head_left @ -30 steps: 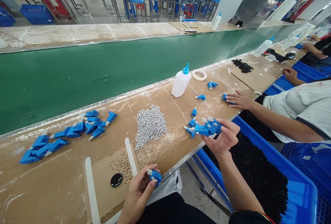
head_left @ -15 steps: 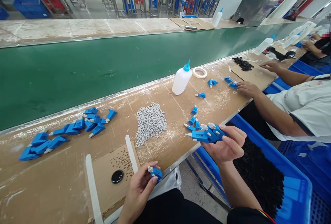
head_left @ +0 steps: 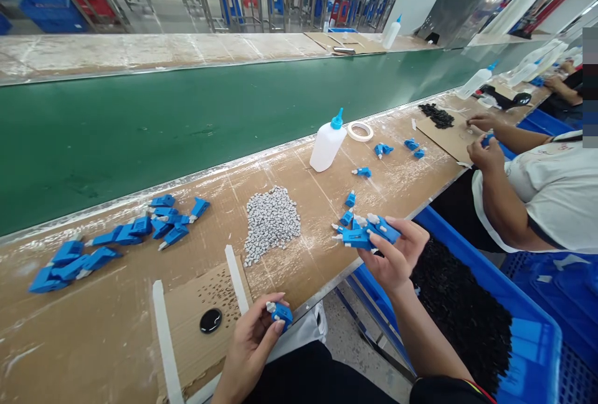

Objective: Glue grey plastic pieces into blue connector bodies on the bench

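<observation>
My left hand (head_left: 250, 342) is closed around one small blue plastic part with a white tip (head_left: 281, 314), held near the table's front edge. Several similar blue parts (head_left: 357, 239) are gripped together in my right hand (head_left: 397, 258), whose fingers bend round them over the edge of the table. Just behind these, a few loose blue parts (head_left: 347, 217) lie on the brown tabletop. Between my hands and farther back spreads a pile of small grey-white pieces (head_left: 273, 220). Near my left hand, a black glossy puddle (head_left: 210, 320) sits on a cardboard sheet (head_left: 187, 348) beside white strips.
More blue parts (head_left: 131, 231) lie to the left. A white bottle with a blue nozzle (head_left: 327, 147) and a tape roll (head_left: 360, 131) stand farther back, before the green belt (head_left: 140, 130). A blue bin (head_left: 532, 342) holds black pieces. On the right, a co-worker's hand (head_left: 486, 154) holds a blue part.
My right hand has moved slightly left with the blue parts, its thumb now over them. The co-worker's hand has lifted a blue part off the table and drawn it back to the right.
</observation>
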Demonstrator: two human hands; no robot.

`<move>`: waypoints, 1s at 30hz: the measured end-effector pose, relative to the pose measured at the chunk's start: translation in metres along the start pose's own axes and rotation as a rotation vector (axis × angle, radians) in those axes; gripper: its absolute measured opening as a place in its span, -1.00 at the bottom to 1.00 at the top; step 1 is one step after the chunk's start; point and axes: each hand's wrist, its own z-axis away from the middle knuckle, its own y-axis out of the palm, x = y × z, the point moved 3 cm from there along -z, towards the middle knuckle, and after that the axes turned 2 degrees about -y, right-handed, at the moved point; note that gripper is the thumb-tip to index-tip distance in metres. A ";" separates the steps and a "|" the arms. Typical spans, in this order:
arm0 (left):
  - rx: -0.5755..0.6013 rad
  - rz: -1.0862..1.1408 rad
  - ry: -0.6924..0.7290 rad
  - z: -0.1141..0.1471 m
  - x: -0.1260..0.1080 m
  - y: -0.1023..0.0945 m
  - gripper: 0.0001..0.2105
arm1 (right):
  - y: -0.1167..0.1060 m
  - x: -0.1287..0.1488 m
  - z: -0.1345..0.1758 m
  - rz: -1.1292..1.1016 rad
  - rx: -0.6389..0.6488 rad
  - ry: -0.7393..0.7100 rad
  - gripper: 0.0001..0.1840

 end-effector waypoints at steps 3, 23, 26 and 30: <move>-0.006 0.014 0.000 0.000 -0.001 0.001 -0.56 | 0.021 -0.008 -0.002 -0.119 0.106 0.042 -0.74; 0.014 0.060 0.005 -0.001 0.004 -0.002 -0.62 | 0.062 -0.135 -0.037 -0.069 0.043 0.529 -0.70; 0.099 0.033 0.062 -0.005 0.004 -0.007 -0.67 | 0.044 -0.070 -0.028 -0.151 0.086 0.427 -0.76; 0.155 0.033 0.142 -0.009 0.012 -0.014 -0.71 | 0.031 0.048 0.000 -0.459 0.309 0.193 -0.79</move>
